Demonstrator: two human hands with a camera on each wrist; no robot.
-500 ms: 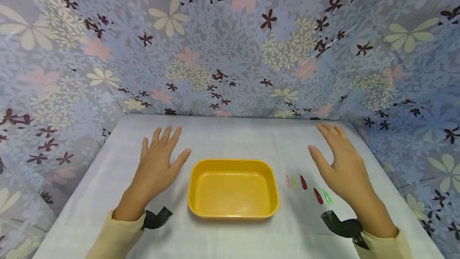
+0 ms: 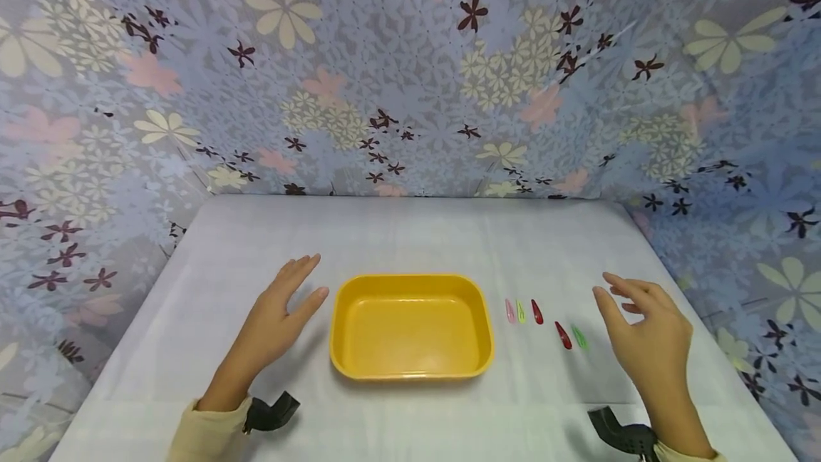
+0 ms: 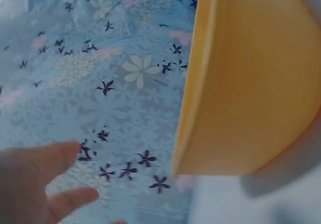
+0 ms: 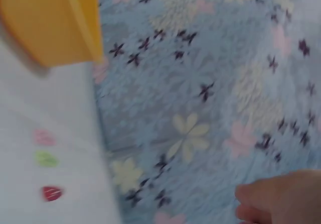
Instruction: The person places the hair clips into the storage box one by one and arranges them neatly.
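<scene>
Head view: the yellow tray (image 2: 412, 337) is sitting between your hands; your left hand (image 2: 274, 316) is hovering, fingers extended, your right hand (image 2: 653, 337) relaxing half-bent, neither gripping anything; five hair clips (image 2: 537, 312) are lying right of the tray, none being touched yet

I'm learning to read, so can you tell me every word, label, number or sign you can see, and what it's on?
There are none that can be read.
Yellow plastic tray: no writing shows.
Five snap hair clips: too small or blurred to tell any tiny marks.
Floral cloth: printed flowers, no words.
</scene>
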